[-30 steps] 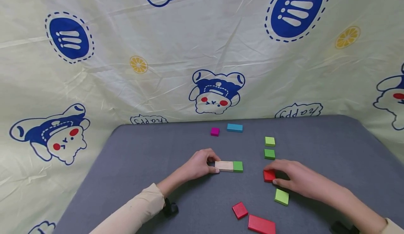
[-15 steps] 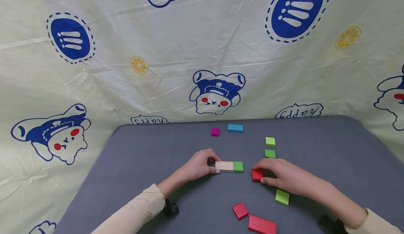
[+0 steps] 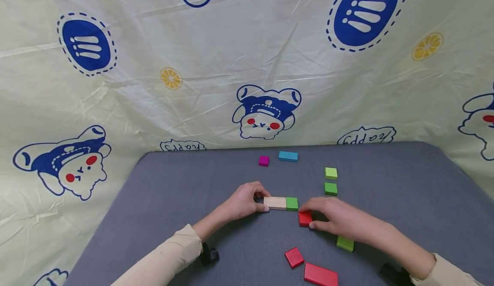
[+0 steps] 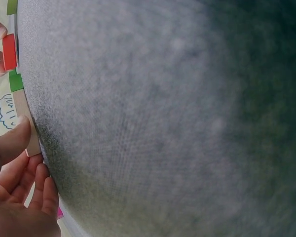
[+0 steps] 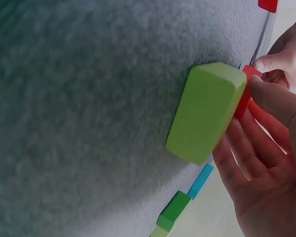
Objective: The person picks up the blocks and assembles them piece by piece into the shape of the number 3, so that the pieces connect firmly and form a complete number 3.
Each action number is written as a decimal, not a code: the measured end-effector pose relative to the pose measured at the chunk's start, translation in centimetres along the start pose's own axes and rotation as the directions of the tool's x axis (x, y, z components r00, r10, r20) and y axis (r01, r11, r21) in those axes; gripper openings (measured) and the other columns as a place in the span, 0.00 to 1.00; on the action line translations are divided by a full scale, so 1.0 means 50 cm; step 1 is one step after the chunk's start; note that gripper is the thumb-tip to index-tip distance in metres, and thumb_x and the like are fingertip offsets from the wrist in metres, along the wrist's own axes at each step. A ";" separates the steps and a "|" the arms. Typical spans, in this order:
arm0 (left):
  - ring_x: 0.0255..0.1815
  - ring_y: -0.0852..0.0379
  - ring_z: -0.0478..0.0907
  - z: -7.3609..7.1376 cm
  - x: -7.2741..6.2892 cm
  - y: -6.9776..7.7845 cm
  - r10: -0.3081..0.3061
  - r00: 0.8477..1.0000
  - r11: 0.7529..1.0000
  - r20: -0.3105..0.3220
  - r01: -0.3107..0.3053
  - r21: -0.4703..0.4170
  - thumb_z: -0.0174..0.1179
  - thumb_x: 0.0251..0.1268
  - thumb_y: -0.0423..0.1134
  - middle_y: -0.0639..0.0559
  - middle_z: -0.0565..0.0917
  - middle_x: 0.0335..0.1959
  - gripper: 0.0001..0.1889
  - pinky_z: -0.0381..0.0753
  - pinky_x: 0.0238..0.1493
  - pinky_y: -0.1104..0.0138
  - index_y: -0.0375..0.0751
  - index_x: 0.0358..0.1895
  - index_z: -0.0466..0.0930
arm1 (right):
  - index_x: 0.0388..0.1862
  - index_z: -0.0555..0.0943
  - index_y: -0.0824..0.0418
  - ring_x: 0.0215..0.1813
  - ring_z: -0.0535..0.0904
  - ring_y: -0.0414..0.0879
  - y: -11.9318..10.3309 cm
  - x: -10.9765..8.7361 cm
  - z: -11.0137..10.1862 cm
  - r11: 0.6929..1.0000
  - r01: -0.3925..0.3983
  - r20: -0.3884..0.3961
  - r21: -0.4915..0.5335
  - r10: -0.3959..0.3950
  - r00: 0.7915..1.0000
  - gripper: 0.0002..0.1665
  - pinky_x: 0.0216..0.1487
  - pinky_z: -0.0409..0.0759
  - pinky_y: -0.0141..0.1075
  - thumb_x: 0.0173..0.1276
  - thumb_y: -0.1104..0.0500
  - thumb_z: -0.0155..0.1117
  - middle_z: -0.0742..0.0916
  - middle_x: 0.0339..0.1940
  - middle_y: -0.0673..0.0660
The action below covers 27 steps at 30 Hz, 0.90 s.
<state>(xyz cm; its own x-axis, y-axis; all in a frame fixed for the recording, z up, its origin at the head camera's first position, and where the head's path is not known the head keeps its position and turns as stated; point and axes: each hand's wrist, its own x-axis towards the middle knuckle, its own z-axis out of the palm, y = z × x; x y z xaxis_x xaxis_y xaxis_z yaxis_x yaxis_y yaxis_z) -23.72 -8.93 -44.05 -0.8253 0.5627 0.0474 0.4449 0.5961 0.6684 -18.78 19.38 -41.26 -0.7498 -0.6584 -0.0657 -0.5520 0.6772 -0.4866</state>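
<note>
My left hand (image 3: pixel 247 200) pinches the left end of a plain wooden block (image 3: pixel 275 203) between thumb and fingers. Against that block's right end lies a small green block (image 3: pixel 292 204). Just right of and slightly nearer than the green block, my right hand (image 3: pixel 339 217) grips a small red block (image 3: pixel 305 218). In the left wrist view, the thumb lies on the wooden block (image 4: pixel 25 113), and the red block (image 4: pixel 9 52) is near the green block (image 4: pixel 16 82). A light green block (image 5: pixel 207 111) looms large in the right wrist view, beside the right hand (image 5: pixel 266 153).
On the grey table (image 3: pixel 185 179), a magenta block (image 3: pixel 264 161) and a blue block (image 3: pixel 288 156) lie at the back. A light green block (image 3: pixel 330 173) and a green block (image 3: pixel 330 188) sit at right. Nearer lie a red square block (image 3: pixel 294 257) and a longer red block (image 3: pixel 320 274).
My right hand has carried the small red block leftward, from beneath the right-hand green blocks to close by the green block at the wooden block's end. The left hand has stayed put.
</note>
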 end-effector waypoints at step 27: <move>0.41 0.60 0.74 -0.002 -0.002 0.000 -0.006 1.000 1.000 0.002 0.006 -0.010 0.73 0.56 0.35 0.58 0.79 0.38 0.13 0.73 0.44 0.69 0.42 0.45 0.86 | 0.52 0.84 0.49 0.46 0.77 0.38 0.004 -0.001 0.019 0.999 0.013 -0.083 0.035 -0.010 0.996 0.17 0.48 0.80 0.42 0.64 0.55 0.71 0.83 0.45 0.40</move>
<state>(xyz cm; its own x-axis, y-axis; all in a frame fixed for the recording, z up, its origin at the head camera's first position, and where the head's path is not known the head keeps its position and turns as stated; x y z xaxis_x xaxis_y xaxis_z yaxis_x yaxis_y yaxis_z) -23.66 -9.05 -44.01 -0.8271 0.5605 0.0419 0.4364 0.5933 0.6764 -18.53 19.25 -42.18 -0.7719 -0.6357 0.0123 -0.5488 0.6565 -0.5175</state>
